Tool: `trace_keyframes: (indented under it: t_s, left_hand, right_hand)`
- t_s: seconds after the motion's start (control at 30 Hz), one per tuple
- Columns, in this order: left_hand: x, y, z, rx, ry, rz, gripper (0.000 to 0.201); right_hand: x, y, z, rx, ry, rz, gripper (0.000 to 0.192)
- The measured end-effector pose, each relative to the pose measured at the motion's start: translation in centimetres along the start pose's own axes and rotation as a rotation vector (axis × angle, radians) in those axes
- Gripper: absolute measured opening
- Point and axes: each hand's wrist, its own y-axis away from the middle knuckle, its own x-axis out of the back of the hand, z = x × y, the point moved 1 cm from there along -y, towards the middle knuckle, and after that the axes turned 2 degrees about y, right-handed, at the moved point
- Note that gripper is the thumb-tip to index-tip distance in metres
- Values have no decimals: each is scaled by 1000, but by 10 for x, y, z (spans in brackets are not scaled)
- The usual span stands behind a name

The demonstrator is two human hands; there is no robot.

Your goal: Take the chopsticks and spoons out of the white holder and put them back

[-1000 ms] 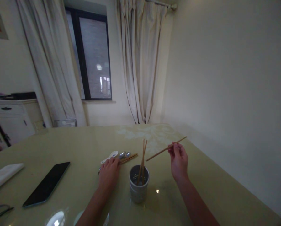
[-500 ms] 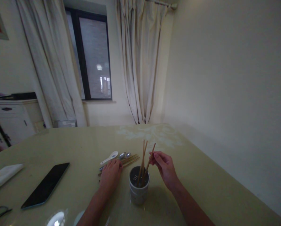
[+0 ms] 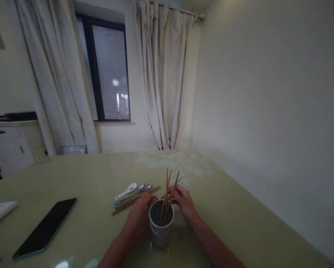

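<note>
A grey-white cup [image 3: 161,236] with a dark inside stands upright on the table, three wooden chopsticks [image 3: 166,193] leaning out of it. Behind its rim, another chopstick [image 3: 179,180] slants between my hands. My right hand [image 3: 183,203], at the cup's right, is closed around this chopstick. At the left of the cup, my left hand [image 3: 140,212] has its fingers curled near the chopstick's lower end; the fingertips are partly hidden. Beyond my left hand lie more chopsticks [image 3: 125,205], metal spoons [image 3: 140,188] and a white spoon [image 3: 127,190] with a dark mark.
A black tablet-like device [image 3: 45,229] lies on the table [image 3: 94,175] at the left. Farther left is a white object [image 3: 0,212]. A wall [image 3: 267,111] runs along the table's right side, and a curtained window [image 3: 111,74] is behind it.
My left hand has moved right from the cutlery pile to the cup, and fewer chopsticks lie there. My right hand has left the chopstick standing in the cup and now grips another one behind it.
</note>
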Motion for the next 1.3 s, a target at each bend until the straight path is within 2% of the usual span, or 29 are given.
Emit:
trace_keyframes:
  t_s: [0.07, 0.13, 0.2, 0.27, 0.4, 0.47, 0.63, 0.7, 0.8, 0.9, 1.03, 1.13, 1.2, 1.3]
  left_hand:
    - [7, -3, -10, 16, -95, 73, 36]
    - [15, -6, -24, 58, -286, 121, 35]
    - [23, -7, -37, 118, -504, 112, 32]
    - [27, -7, -45, 162, -656, 75, 32]
    - [30, -7, -48, 190, -734, 8, 30]
    - [30, -7, -47, 198, -730, -2, 28]
    - [31, -7, -51, 209, -704, 16, 23]
    - [31, -7, -51, 210, -713, 16, 22]
    - [28, -8, -45, 190, -692, 17, 22]
    - [18, -7, -31, 205, -485, 20, 25]
    - [-2, 0, -8, 113, -60, -4, 18]
    - [-11, 4, 1, 50, 68, -39, 14]
    - [-9, 2, -2, 28, 86, -12, 20]
    - [4, -5, -18, 29, -42, 120, 34]
  right_hand:
    - [12, -2, -13, 101, -35, 156, 53]
    - [30, -5, -27, 203, -90, 321, 51]
    - [49, -7, -40, 289, -191, 458, 49]
    - [63, -8, -50, 321, -332, 510, 47]
    - [69, -4, -58, 296, -488, 448, 42]
    - [60, 0, -58, 259, -480, 367, 40]
    - [31, 13, -58, 133, -342, 66, 38]
    - [24, 14, -55, 97, -332, 10, 40]
    - [19, 11, -41, 22, -338, 47, 47]
    - [15, 5, -19, -92, -222, 91, 56]
    - [3, 6, 2, -158, -75, -49, 60]
    - [-5, 9, 1, -116, -54, -90, 56]
    - [-3, 8, -5, -45, -26, -15, 54]
    - [15, 3, -19, 130, -6, 228, 50]
